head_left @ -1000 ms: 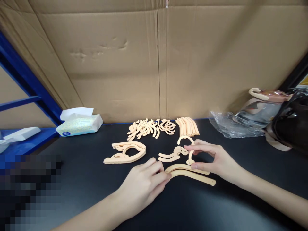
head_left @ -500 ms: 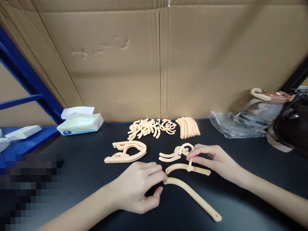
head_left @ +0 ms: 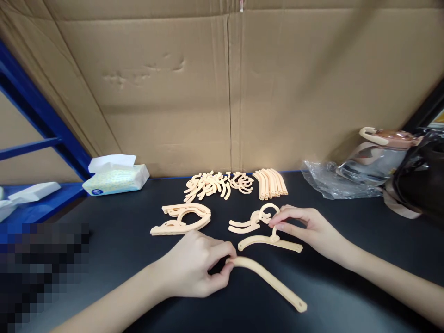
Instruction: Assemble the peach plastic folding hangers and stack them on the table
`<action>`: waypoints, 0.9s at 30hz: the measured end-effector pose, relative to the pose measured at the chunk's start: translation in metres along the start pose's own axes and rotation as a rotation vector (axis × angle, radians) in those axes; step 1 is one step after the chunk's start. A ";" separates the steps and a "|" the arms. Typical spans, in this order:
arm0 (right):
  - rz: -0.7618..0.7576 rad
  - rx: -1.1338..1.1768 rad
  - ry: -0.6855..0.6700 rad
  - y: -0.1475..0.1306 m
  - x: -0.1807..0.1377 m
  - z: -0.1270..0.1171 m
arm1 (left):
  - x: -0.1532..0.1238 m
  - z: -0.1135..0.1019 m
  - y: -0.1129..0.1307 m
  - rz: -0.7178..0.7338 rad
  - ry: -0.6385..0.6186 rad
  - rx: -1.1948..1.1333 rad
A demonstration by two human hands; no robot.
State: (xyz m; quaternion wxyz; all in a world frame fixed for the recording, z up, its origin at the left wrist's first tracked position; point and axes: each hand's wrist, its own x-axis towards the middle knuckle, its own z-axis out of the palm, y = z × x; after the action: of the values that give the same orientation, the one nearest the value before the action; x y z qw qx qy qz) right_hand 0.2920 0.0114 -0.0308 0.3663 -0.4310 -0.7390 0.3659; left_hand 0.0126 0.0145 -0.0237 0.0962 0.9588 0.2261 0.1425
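Note:
My left hand (head_left: 201,266) pinches the upper end of a curved beige hanger arm (head_left: 268,277), which slants down to the right over the black table. My right hand (head_left: 305,226) grips a beige hanger hook (head_left: 268,206) between thumb and fingers. The hook's lower end meets another hanger arm (head_left: 258,239) lying crosswise below it. Just behind the hook lie a few small curved pieces (head_left: 243,226), partly overlapped by it. Left of them rests a stack of folded hangers (head_left: 194,226), its front edge close to my left hand.
At the back are a pile of small curved pieces (head_left: 208,184) and a row of hanger arms (head_left: 270,184). A tissue pack (head_left: 118,180) stands at the back left. Clear plastic wrap (head_left: 336,182) and a jug (head_left: 378,155) are at the right. Cardboard (head_left: 166,92) walls the back.
My left thumb and fingers have closed on the end of the near hanger arm, which has shifted slightly left. The hook in my right hand has turned a little.

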 end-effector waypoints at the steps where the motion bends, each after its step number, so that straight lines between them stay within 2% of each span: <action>1: -0.001 -0.001 -0.002 0.000 0.000 0.000 | 0.000 -0.001 0.000 -0.007 0.001 0.001; 6: -0.012 -0.016 -0.001 0.001 -0.001 0.000 | -0.002 -0.007 0.001 -0.015 -0.009 0.023; 13: 0.015 -0.009 0.007 0.002 0.001 0.001 | -0.004 -0.010 0.001 -0.052 -0.149 -0.018; 21: 0.037 0.008 0.006 0.000 0.000 0.001 | -0.005 -0.010 -0.005 -0.166 -0.040 -0.044; 25: 0.037 0.001 0.000 0.000 0.000 0.001 | -0.001 -0.012 0.008 -0.279 0.035 0.140; 27: 0.043 -0.001 -0.002 -0.001 0.000 0.001 | 0.000 -0.013 0.014 -0.351 0.034 0.271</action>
State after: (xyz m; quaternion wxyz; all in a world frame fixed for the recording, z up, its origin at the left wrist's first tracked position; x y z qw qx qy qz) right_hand 0.2904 0.0112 -0.0305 0.3575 -0.4467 -0.7302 0.3735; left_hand 0.0138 0.0034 -0.0078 -0.0141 0.9064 0.4082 0.1080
